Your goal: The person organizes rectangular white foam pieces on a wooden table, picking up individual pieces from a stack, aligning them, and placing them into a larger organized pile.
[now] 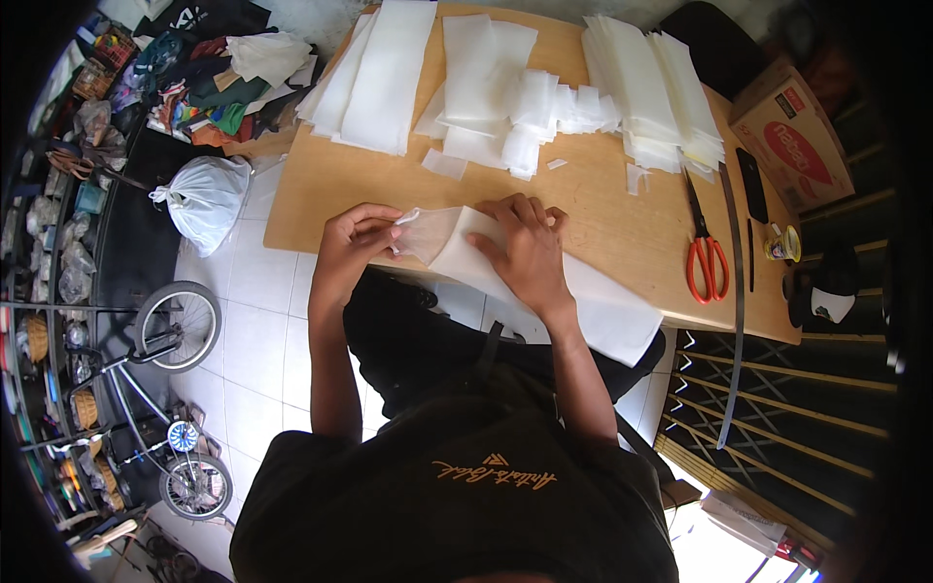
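Observation:
A long translucent white strip of sheet material [593, 301] lies slantwise at the table's near edge, its right end hanging over my lap. At its left end a thinner, see-through piece [431, 233] stretches toward my left hand [358, 238], whose thumb and fingers pinch its edge. My right hand [528, 255] rests on top of the white strip, fingers bent and thumb spread away from them, pressing it against the table. The strip's underside is hidden.
Stacks of similar strips [389, 83] [632, 87] and small offcuts [535, 117] cover the table's far side. Orange-handled scissors [707, 262], a dark phone [751, 185], a small tub [781, 243] and a cardboard box [792, 131] are at right. A bicycle [180, 325] and white bag [204, 199] stand left.

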{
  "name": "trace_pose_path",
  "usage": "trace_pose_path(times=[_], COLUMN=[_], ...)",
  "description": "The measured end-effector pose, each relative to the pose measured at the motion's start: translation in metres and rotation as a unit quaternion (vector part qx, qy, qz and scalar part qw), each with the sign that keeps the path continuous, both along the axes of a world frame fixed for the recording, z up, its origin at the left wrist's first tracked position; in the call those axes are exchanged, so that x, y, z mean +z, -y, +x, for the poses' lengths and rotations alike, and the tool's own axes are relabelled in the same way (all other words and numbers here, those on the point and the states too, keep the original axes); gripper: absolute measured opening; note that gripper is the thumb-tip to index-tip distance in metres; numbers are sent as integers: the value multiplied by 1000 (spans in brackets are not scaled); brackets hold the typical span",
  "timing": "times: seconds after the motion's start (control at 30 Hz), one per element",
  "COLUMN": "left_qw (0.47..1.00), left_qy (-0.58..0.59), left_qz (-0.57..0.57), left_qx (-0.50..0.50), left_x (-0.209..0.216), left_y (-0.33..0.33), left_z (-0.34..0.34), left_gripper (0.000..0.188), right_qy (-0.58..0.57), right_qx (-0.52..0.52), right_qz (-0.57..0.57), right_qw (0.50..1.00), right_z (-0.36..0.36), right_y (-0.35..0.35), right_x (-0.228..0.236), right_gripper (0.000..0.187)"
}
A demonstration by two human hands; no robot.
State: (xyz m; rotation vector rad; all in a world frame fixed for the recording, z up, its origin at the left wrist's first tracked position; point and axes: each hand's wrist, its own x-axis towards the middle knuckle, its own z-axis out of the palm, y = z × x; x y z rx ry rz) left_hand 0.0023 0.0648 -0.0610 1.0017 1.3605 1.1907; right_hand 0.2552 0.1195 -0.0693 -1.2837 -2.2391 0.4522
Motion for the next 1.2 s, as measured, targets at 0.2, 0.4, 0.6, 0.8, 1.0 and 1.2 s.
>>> trace_pose_path(times=[0.2,0.4,0.6,0.8,1.0,1.2], left_qw=[996,953,971,971,976,990], left_qy=[45,237,121,172,124,101], left_qz=[79,94,57,81,35,37], left_qx=[-3,-164,-198,-148,-176,-90], left_x=[-11,-1,-9,7,20,23], left_y=[-4,-2,8,12,2,-2], left_z=[7,62,79,75,76,80], left_gripper=[14,24,31,31,35,20], right_qy=[-293,-379,-366,-312,-233,-212], right_qx=[155,232,164,170,189,196], right_qz=[-319,-181,-292,-282,-282,-347], right_qw=[888,877,868,891,911,892], right_z=[23,25,38,54,56,60], right_y=[-11,-16,-12,-15,-24,-28], right_x=[27,45,53,66,71,80], right_gripper=[19,15,16,20,23,30])
